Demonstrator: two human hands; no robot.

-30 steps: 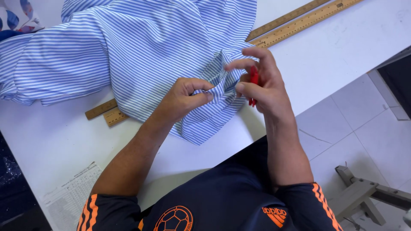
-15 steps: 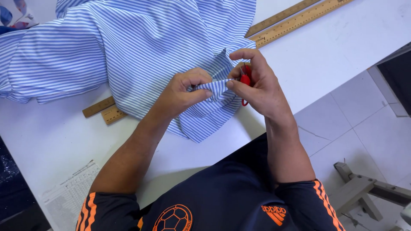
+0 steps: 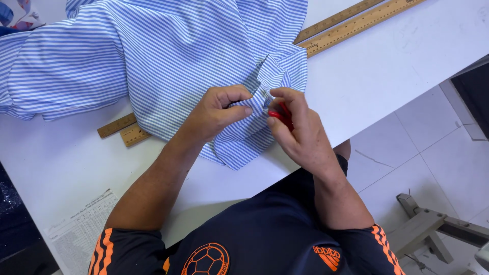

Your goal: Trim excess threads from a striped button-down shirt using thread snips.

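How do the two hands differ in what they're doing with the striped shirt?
The left hand pinches a fold of the blue-and-white striped shirt between thumb and forefinger and holds nothing else; the right hand grips a small red tool against the same fold. The left forearm lies over the white table; the right forearm comes in past the table's edge. Both hands meet at the shirt's fold.

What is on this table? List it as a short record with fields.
Surface: white table
Cloth: blue and white striped cotton shirt, spread out
Left hand: pinches a shirt fold
Right hand: holds a small red tool, kind unclear, at the same fold
Rulers: two long wooden rulers, partly under the shirt
Paper: printed sheet at table edge
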